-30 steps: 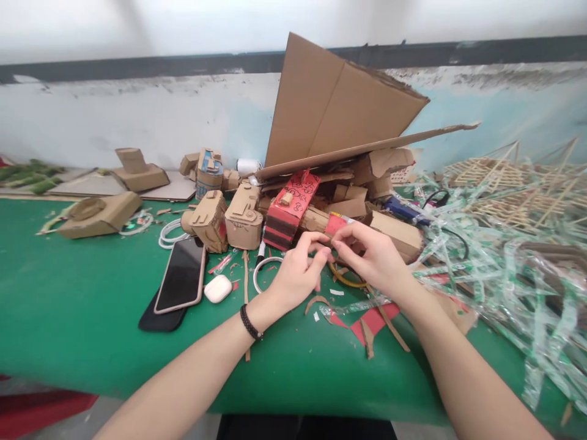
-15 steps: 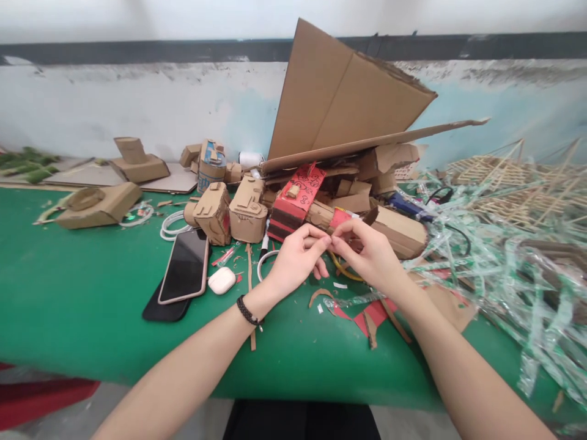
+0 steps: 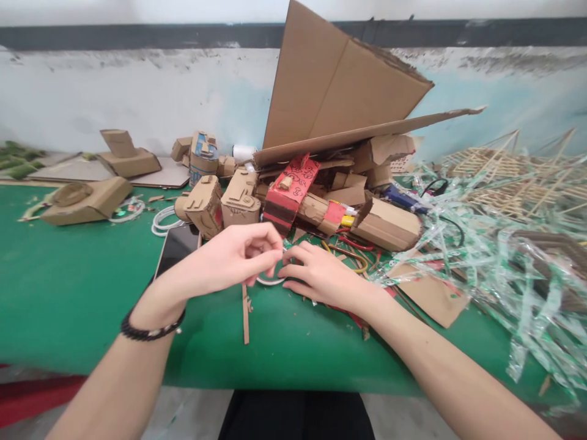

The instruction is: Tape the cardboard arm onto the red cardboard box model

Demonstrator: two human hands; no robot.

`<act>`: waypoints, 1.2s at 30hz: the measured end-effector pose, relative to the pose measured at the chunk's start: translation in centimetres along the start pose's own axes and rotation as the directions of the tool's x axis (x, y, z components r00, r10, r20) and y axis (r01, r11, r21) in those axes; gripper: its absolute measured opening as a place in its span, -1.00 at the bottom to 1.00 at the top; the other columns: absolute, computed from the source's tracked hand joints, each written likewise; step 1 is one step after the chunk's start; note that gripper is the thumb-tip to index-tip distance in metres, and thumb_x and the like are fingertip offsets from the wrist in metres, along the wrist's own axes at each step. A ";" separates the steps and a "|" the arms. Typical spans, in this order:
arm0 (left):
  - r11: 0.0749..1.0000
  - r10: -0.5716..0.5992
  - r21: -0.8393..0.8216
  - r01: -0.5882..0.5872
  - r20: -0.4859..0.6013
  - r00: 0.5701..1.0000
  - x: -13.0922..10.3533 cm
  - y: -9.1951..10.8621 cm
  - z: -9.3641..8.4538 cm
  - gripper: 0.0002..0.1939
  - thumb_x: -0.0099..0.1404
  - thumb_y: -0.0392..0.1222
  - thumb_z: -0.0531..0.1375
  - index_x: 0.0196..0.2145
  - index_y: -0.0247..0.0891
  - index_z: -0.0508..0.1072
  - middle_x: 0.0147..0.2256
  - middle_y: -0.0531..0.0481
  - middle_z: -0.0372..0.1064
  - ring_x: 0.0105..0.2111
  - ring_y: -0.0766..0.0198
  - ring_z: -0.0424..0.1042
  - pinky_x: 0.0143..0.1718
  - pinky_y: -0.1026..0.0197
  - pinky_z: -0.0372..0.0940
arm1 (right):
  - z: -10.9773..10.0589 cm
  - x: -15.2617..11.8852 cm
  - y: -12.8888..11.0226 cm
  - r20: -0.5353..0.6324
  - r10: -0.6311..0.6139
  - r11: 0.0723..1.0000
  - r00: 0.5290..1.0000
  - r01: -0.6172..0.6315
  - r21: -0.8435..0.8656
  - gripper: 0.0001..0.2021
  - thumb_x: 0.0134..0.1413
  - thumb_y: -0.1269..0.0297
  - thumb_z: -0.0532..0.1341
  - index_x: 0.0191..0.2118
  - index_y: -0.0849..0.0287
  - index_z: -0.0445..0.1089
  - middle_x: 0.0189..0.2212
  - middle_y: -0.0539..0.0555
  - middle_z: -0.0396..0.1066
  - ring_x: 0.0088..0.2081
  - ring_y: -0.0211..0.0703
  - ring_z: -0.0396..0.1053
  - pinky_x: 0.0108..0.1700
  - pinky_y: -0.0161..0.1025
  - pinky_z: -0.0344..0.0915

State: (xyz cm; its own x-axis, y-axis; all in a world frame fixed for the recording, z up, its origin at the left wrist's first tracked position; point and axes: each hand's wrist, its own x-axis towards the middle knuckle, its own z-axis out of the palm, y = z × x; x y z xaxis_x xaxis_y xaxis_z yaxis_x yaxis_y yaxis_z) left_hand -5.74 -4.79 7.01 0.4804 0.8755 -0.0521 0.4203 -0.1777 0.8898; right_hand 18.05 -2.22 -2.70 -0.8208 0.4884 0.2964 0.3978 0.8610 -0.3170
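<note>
My left hand [image 3: 245, 256] is closed in a pinch over the front of the cardboard pieces; whatever lies between its fingertips is too small to make out. Just to its right, my right hand [image 3: 316, 272] reaches low over the table, fingers bent and apart, nearly meeting the left fingertips. A white cable [image 3: 270, 282] curves below and between the hands. Behind them stand a red-and-black cardboard box [image 3: 291, 186] and a plain cardboard camera-shaped model [image 3: 241, 201]. My left wrist and hand partly cover a phone [image 3: 178, 247].
Cardboard tubes [image 3: 387, 226], a yellow loop [image 3: 360, 263] and scraps lie beyond my right hand. Tangled clear-green tape [image 3: 495, 287] and a thin-stick structure [image 3: 495, 162] fill the right side. A large cardboard sheet [image 3: 321, 79] leans on the wall. More cardboard models [image 3: 92, 198] stand left.
My hands, earlier pinched together at the fingertips, have moved left and lower. The right fingers have spread. My left hand now hides the white earbud case and much of the phone.
</note>
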 end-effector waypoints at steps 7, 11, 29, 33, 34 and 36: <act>0.976 -0.134 0.155 0.151 -0.112 0.985 -4.1 -3.6 -1.3 -0.69 0.47 0.10 0.25 -0.31 -0.17 0.54 -0.50 0.04 0.49 -0.62 0.32 0.32 -0.63 0.33 0.20 | -1.9 0.4 0.2 -0.134 0.344 0.728 0.929 -0.174 0.663 -0.85 0.46 0.20 0.29 -0.09 0.14 0.57 -0.15 0.09 0.62 -0.14 -0.14 0.51 -0.03 -0.17 0.44; 0.913 -0.090 0.396 0.098 -0.040 0.995 -2.8 -5.3 1.0 -0.76 0.47 -0.02 0.20 -0.28 -0.17 0.57 -0.44 0.04 0.52 -0.49 0.24 0.44 -0.43 0.28 0.29 | -3.1 -0.1 0.3 -0.069 0.461 0.330 0.885 -0.099 0.939 -0.77 0.35 0.08 0.39 -0.08 0.14 0.58 -0.30 0.02 0.63 -0.43 -0.29 0.38 -0.39 -0.31 0.34; 0.958 0.072 0.278 0.073 -0.476 0.877 -2.1 -4.1 2.6 -0.66 0.58 -0.04 0.13 0.06 -0.19 0.64 -0.21 -0.04 0.70 -0.44 0.24 0.65 -0.42 0.26 0.53 | -3.0 -0.3 1.0 -0.320 0.504 0.395 0.802 0.115 0.911 -0.88 0.22 0.20 0.49 -0.17 0.07 0.65 -0.33 -0.01 0.65 -0.33 -0.24 0.55 -0.33 -0.33 0.43; 0.927 0.348 0.297 -0.228 -0.459 0.817 -0.7 -1.9 3.1 -0.68 0.56 0.02 0.23 0.08 -0.19 0.62 0.06 -0.13 0.64 0.01 0.13 0.66 -0.08 0.22 0.60 | -3.6 -0.9 1.3 -0.462 0.439 0.628 0.770 0.105 0.771 -0.91 0.33 0.24 0.38 -0.21 0.08 0.65 -0.26 0.01 0.65 -0.20 -0.17 0.58 -0.12 -0.21 0.51; 0.914 0.384 0.286 -0.287 -0.388 0.838 -0.1 -1.6 3.3 -0.70 0.56 0.02 0.23 0.03 -0.20 0.64 0.07 -0.13 0.64 0.06 0.11 0.63 -0.01 0.20 0.58 | -3.8 -1.1 1.2 -0.493 0.414 0.679 0.765 0.102 0.727 -0.91 0.35 0.27 0.36 -0.20 0.08 0.64 -0.25 0.01 0.64 -0.19 -0.17 0.57 -0.10 -0.21 0.50; 0.929 0.358 0.200 -0.313 -0.257 0.898 1.2 -1.1 3.6 -0.71 0.59 0.02 0.20 -0.04 -0.22 0.63 -0.11 -0.08 0.68 -0.12 0.19 0.65 -0.08 0.24 0.55 | -4.2 -1.4 1.1 -0.548 0.377 0.746 0.747 0.105 0.658 -0.91 0.38 0.32 0.33 -0.17 0.08 0.62 -0.24 0.01 0.62 -0.18 -0.19 0.56 -0.10 -0.23 0.47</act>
State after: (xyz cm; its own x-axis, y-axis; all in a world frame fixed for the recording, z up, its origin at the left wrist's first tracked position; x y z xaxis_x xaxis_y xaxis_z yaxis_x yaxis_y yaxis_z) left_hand -2.84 -5.18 4.31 0.3840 0.8380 0.3877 0.3942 -0.5286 0.7518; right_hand 21.33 -1.33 0.33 -0.2383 0.7676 0.5950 -0.0589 0.6001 -0.7978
